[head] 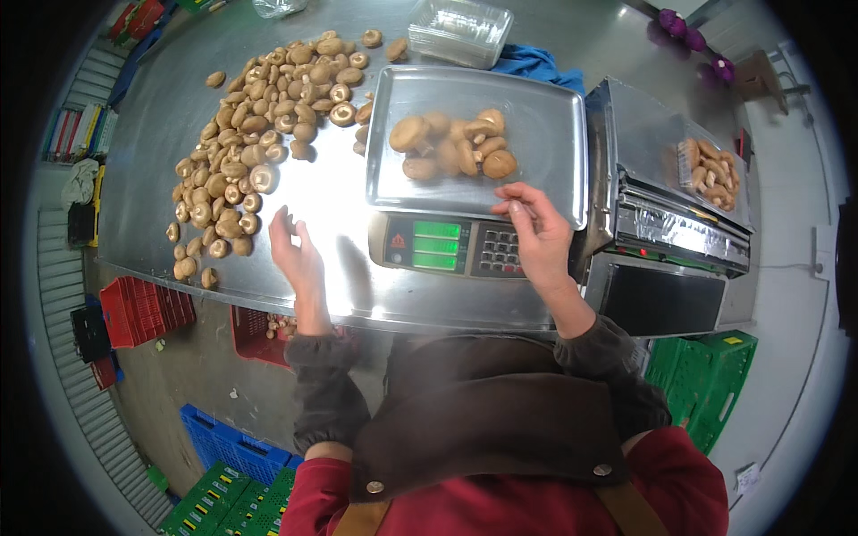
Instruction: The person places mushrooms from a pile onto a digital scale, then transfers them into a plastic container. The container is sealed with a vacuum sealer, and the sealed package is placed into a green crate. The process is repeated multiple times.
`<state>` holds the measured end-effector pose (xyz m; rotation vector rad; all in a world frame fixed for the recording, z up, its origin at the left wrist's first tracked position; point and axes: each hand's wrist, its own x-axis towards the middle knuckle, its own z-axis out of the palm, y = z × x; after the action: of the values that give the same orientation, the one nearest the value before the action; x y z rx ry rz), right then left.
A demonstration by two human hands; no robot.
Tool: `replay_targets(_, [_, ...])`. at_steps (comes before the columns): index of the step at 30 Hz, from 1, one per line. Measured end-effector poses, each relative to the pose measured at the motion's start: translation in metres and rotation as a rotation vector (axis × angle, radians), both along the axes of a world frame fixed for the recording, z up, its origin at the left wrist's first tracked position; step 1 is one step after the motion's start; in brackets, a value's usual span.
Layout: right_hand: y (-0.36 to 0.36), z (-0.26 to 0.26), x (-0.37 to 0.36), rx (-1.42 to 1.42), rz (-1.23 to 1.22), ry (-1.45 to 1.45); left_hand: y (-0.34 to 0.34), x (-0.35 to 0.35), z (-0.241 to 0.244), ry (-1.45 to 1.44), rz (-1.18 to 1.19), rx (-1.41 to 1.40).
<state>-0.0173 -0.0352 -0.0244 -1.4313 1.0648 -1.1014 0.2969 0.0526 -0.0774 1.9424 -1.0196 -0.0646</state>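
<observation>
A small group of brown mushrooms (466,144), apparently shiitake, lies on the steel pan (549,134) of a digital scale. My right hand (536,228) hovers over the pan's front edge and the scale's keypad (499,248), its fingers parted and holding nothing. Three green display lines (436,245) glow beside the keypad. To the left of the scale, my left hand (295,254) is above the steel table (415,301), empty, thumb apart from the fingers. Nearest to it is a large heap of loose mushrooms (248,127) spread over the table's left side.
Stacked clear plastic trays (459,33) and a blue cloth (539,63) sit behind the scale. On the right, a film-wrapping machine (677,221) carries a tray of mushrooms (710,174). Red crates (144,311) and green crates (704,382) stand below table height.
</observation>
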Motion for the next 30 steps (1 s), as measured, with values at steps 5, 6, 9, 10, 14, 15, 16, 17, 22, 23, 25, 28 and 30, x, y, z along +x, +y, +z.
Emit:
replay_targets(5, [0.026, 0.023, 0.003, 0.040, 0.159, 0.140, -0.130, -0.083, 0.101, -0.108, -0.600, -0.287])
replay_targets(6, [0.033, 0.025, 0.006, 0.028, 0.207, 0.173, -0.152, -0.086, 0.098, -0.404, -0.631, -0.257])
replay_targets(9, [0.051, 0.024, -0.002, -0.015, 0.272, 0.286, -0.178, -0.110, 0.083, -0.434, -0.919, 0.269])
replay_targets(10, [0.055, 0.024, -0.006, -0.042, 0.279, 0.329, -0.178, -0.114, 0.078, -0.528, -0.940, 0.227])
replay_targets(14, [0.068, 0.021, -0.035, -0.008, 0.131, 0.337, -0.183, -0.097, 0.098, 0.052, -0.822, 0.134])
replay_targets(15, [0.072, 0.018, -0.044, -0.010, 0.078, 0.317, -0.185, -0.080, 0.103, 0.120, -0.769, 0.030])
replay_targets(16, [0.075, 0.022, -0.053, -0.003, 0.037, 0.320, -0.188, -0.065, 0.107, 0.192, -0.714, -0.068])
replay_targets(17, [0.079, 0.028, -0.063, 0.006, -0.009, 0.331, -0.188, -0.059, 0.114, 0.324, -0.681, -0.098])
replay_targets(22, [0.086, 0.034, -0.123, 0.101, -0.136, 0.292, -0.166, -0.088, 0.139, 0.519, -0.569, -0.223])
replay_targets(23, [0.080, 0.036, -0.135, 0.062, -0.110, 0.282, -0.157, -0.103, 0.140, 0.542, -0.616, -0.227])
replay_targets(25, [0.054, 0.049, -0.169, -0.195, 0.047, 0.459, -0.136, -0.134, 0.143, 0.550, -0.662, -0.218])
replay_targets(28, [0.012, 0.060, -0.230, -0.418, 0.062, 0.474, -0.115, -0.224, 0.138, 0.573, -0.748, -0.098])
replay_targets(30, [-0.016, 0.078, -0.274, -0.379, 0.025, 0.397, -0.112, -0.271, 0.126, 0.214, -0.862, 0.075])
